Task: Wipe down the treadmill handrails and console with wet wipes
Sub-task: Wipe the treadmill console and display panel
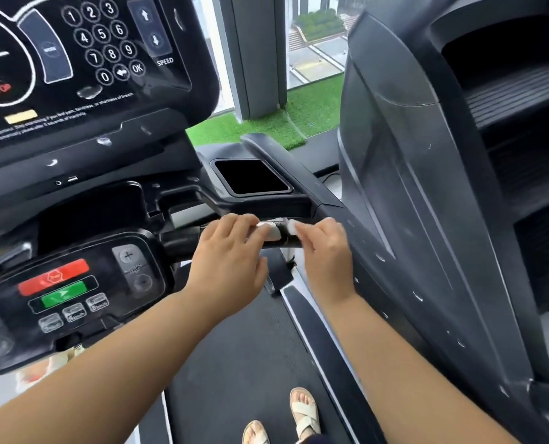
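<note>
I see forearms entering from 8 and 5 o'clock, left hand (231,251) curled over the wet wipe (271,231), right hand (326,251) pinching its end (fingertips nearly touching).

The black treadmill belt (241,363) runs from the near edge away toward the console, with a dark side rail (318,331) edged in a pale stripe along its right. Two feet in light strappy sandals stand directly on the belt at the near end, one (303,411) slightly farther and to the right of the other (255,434). Far beyond the machine, green artificial turf (253,126) covers the floor by the window.
</note>
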Motion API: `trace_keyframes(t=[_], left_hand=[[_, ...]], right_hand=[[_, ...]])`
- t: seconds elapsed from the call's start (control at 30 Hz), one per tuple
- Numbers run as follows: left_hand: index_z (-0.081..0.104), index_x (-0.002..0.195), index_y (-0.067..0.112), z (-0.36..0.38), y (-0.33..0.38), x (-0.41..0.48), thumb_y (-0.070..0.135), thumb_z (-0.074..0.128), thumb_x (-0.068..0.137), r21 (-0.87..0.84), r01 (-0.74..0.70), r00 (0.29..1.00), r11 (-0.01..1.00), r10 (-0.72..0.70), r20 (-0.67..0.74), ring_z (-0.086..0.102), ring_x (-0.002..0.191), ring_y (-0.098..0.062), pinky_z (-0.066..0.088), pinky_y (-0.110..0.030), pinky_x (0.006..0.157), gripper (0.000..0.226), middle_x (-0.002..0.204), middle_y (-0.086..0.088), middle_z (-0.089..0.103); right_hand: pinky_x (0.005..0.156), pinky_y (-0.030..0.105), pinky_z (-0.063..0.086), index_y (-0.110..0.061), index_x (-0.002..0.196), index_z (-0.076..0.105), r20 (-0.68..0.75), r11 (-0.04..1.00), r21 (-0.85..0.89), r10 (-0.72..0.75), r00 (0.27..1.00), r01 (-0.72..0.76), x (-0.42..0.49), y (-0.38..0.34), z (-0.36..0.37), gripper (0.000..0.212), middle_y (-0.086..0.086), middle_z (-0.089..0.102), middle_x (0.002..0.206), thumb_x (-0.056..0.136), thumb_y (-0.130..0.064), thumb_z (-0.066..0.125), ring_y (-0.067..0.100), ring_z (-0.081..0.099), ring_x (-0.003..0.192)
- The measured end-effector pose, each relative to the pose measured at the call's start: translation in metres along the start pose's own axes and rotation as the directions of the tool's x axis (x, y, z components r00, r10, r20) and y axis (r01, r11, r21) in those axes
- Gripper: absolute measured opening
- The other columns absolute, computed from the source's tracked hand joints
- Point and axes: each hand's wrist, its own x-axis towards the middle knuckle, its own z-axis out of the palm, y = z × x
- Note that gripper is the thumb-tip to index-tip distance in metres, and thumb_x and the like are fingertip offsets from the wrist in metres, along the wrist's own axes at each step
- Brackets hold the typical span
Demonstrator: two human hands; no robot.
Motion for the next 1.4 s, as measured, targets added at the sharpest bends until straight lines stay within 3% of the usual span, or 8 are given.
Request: trace_keyframes(t=[0.2,0.37,0.53,0.63,0.8,1.03,1.23,1.4], left_hand=[[0.065,0.112,0.010,0.003,0.002,-0.003,0.035,0.039,0.076,0.035,-0.019,1.000,0.999,0.019,-0.005,0.042,0.098,-0.025,0.030,-0.036,0.089,0.051,0.108,-0.008,0.062],[0.063,0.119,0.008,0.005,0.001,-0.006,0.034,0.041,0.077,0.033,-0.011,1.000,0.999,0.011,0.019,0.043,0.104,-0.027,0.030,-0.038,0.094,0.054,0.114,-0.009,0.061],[0.064,0.121,0.008,0.006,0.001,-0.008,0.035,0.040,0.079,0.052,0.002,0.999,0.999,-0.004,0.032,0.043,0.106,-0.027,0.030,-0.039,0.096,0.055,0.117,-0.009,0.061],[0.064,0.121,0.008,0.008,0.003,-0.008,0.035,0.041,0.078,0.047,0.015,1.000,0.999,-0.016,0.019,0.043,0.106,-0.027,0.030,-0.039,0.096,0.055,0.118,-0.009,0.061],[0.064,0.119,0.010,0.007,0.004,-0.006,0.033,0.044,0.076,0.024,0.032,0.999,0.999,-0.032,0.008,0.043,0.106,-0.026,0.030,-0.037,0.095,0.053,0.116,-0.008,0.061],[0.065,0.119,0.009,0.007,0.005,-0.008,0.034,0.042,0.079,0.033,0.039,0.999,0.999,-0.039,0.005,0.042,0.105,-0.025,0.030,-0.038,0.095,0.053,0.117,-0.009,0.061],[0.065,0.117,0.011,0.009,0.008,-0.006,0.033,0.046,0.077,0.010,0.076,0.997,0.997,-0.075,-0.017,0.043,0.105,-0.025,0.031,-0.037,0.094,0.049,0.114,-0.008,0.062],[0.066,0.117,0.011,0.009,0.009,-0.006,0.034,0.044,0.079,0.035,0.086,0.996,0.996,-0.085,-0.017,0.043,0.104,-0.025,0.031,-0.038,0.095,0.050,0.114,-0.007,0.061]], right_hand=[[0.065,0.030,0.038,-0.006,0.092,0.074,0.214,0.960,-0.095,0.276,0.937,-0.262,0.022,0.025,-0.013,0.017,0.007,0.043,0.077,0.087,0.000,0.060,0.031,0.050,0.071],[0.071,0.029,0.040,-0.012,0.101,0.074,0.373,0.991,0.092,0.054,0.926,-0.094,0.038,-0.018,-0.008,0.019,0.003,0.045,0.085,0.094,-0.016,0.056,0.019,0.048,0.077],[0.074,0.024,0.035,-0.022,0.108,0.073,0.546,0.948,-0.296,0.267,0.794,-0.115,0.061,0.036,-0.019,0.024,0.002,0.042,0.089,0.096,-0.020,0.052,0.024,0.052,0.086],[0.078,0.026,0.039,-0.023,0.108,0.072,0.592,0.950,-0.307,0.240,0.769,-0.060,0.068,0.026,-0.017,0.027,0.001,0.043,0.091,0.093,-0.011,0.054,0.026,0.055,0.094],[0.071,0.015,0.031,-0.019,0.104,0.074,0.567,0.993,0.101,-0.009,0.824,-0.058,0.066,-0.021,-0.011,0.019,-0.001,0.051,0.089,0.094,-0.023,0.059,0.011,0.050,0.084],[0.077,0.030,0.043,-0.018,0.104,0.073,0.555,0.945,-0.313,0.267,0.788,-0.099,0.062,0.041,-0.019,0.025,0.006,0.049,0.092,0.094,-0.013,0.050,0.024,0.053,0.087],[0.063,0.027,0.041,-0.010,0.099,0.074,0.271,0.989,0.137,0.018,0.962,-0.057,0.026,-0.017,-0.007,0.018,0.004,0.047,0.076,0.091,-0.015,0.059,0.020,0.050,0.068],[0.056,0.016,0.031,-0.010,0.093,0.075,0.037,0.999,-0.002,0.037,0.999,-0.037,-0.003,0.033,-0.006,0.024,0.002,0.043,0.066,0.076,0.006,0.071,0.016,0.040,0.055]])
